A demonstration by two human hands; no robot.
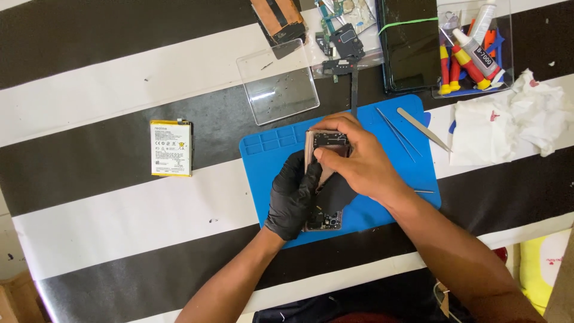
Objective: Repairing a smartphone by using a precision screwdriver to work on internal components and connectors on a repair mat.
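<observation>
Both forearms come in from the bottom edge; left hand, in a black glove, wraps its fingers round the left side of an opened phone lying lengthwise on a blue repair mat; right hand, bare, is curled over the phone's top end w/ thumb pressing on the inner boards, so both hands are closed on the phone; phone sits approx. mid-mat, on a black-and-white striped tablecloth. Metal tweezers and thin probes lie on the mat's right part, just beside the right hand. Left of the mat, well apart, lies a flat rectangular battery, white label w/ yellow edges. Clear square plastic lid sits above the mat; behind it, loose phone parts and a dark screen panel. Top right, a clear tray holds red-and-yellow screwdrivers and a white glue tube; crumpled white tissue lies below it.
</observation>
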